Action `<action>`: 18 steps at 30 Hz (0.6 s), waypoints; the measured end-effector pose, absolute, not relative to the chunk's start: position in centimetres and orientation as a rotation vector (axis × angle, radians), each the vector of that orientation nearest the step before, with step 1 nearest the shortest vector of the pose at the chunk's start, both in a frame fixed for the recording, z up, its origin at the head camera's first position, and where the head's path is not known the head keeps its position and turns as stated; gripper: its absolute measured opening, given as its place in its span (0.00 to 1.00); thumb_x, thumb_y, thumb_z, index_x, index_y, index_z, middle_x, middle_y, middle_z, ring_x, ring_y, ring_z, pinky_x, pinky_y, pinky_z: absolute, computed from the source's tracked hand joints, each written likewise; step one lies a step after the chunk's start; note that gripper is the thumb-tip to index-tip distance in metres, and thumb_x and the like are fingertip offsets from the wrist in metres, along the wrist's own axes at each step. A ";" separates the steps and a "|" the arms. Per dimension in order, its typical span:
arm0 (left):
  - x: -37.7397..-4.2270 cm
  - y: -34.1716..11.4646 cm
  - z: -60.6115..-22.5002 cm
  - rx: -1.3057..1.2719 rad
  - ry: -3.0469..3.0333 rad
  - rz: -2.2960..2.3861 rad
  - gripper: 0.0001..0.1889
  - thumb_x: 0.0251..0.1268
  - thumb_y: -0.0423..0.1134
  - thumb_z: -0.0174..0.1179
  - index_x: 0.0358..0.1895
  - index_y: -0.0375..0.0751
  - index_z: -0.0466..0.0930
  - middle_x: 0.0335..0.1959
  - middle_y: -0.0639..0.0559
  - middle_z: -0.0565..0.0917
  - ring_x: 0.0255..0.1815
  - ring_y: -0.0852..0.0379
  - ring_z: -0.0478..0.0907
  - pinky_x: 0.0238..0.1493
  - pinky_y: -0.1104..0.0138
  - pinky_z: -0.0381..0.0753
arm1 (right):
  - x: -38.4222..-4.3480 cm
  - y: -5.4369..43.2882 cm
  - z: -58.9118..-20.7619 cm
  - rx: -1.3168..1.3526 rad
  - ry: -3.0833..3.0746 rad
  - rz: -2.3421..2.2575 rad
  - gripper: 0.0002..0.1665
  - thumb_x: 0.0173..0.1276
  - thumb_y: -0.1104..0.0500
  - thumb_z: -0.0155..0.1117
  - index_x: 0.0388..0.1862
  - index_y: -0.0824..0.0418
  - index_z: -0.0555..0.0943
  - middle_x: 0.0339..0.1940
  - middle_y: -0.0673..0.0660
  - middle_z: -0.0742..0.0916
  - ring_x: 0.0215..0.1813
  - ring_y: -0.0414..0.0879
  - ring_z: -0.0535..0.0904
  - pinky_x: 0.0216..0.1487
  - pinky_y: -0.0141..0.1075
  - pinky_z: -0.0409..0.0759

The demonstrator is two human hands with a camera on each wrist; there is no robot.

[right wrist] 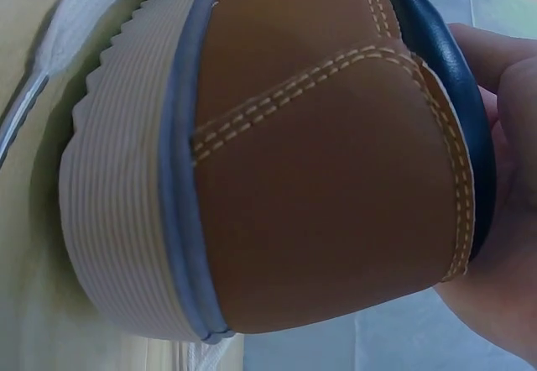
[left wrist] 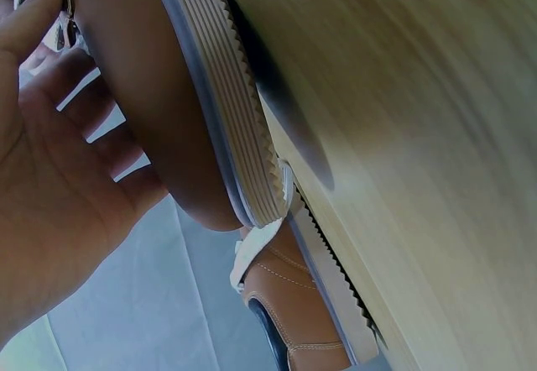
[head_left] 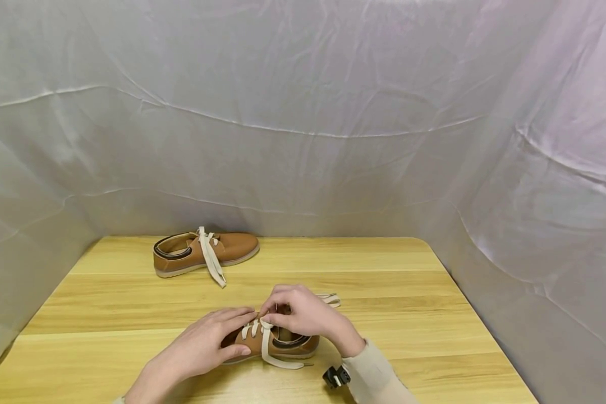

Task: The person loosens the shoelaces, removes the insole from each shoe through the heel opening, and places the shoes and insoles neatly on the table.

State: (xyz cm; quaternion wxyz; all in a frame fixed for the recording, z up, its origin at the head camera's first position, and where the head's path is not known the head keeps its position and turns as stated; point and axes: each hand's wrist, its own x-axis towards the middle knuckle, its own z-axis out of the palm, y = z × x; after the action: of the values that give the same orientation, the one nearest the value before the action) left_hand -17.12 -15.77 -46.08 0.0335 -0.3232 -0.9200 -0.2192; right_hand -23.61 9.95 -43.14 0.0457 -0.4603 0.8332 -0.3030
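A brown shoe (head_left: 304, 347) with a cream shoelace (head_left: 265, 343) stands near the front of the table, its toe to the left. My left hand (head_left: 202, 345) holds the toe part, thumb on the near side and fingers on the far side. At the top of the lacing, my right hand (head_left: 305, 311) pinches the shoelace above the shoe's opening. One lace end hangs down the near side onto the table; another lies behind the heel. The left wrist view shows my fingers along the shoe's side (left wrist: 134, 86). In the right wrist view the heel (right wrist: 327, 195) hides my fingertips.
A second brown shoe (head_left: 237, 247) stands at the back left, its cream lace (head_left: 211, 261) trailing onto the wooden table (head_left: 409, 314). Grey sheeting (head_left: 303, 168) rises behind and beside the table. A small black device (head_left: 336, 377) sits at my right wrist.
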 end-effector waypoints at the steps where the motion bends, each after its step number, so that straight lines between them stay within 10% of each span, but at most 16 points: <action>1: -17.1 -15.8 -46.1 -0.997 -2.827 -0.676 0.33 0.70 0.57 0.66 0.72 0.44 0.77 0.71 0.49 0.78 0.70 0.44 0.76 0.68 0.44 0.76 | -23.6 9.9 -43.1 -1.407 2.550 -0.915 0.06 0.76 0.57 0.68 0.47 0.53 0.89 0.42 0.44 0.86 0.38 0.30 0.76 0.42 0.26 0.80; 18: -17.2 -15.9 -45.9 -1.016 -2.816 -0.670 0.33 0.72 0.59 0.62 0.72 0.43 0.77 0.71 0.49 0.78 0.69 0.43 0.76 0.67 0.43 0.76 | -23.5 9.8 -43.2 -1.469 2.587 -0.800 0.06 0.81 0.60 0.59 0.46 0.57 0.84 0.43 0.48 0.84 0.42 0.32 0.76 0.48 0.24 0.79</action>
State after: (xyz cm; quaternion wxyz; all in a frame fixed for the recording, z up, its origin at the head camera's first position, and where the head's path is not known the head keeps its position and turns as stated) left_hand -17.18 -15.92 -45.94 0.0370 -0.3310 -0.9173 -0.2181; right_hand -23.49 9.81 -43.21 0.0305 -0.4767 0.8393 -0.2596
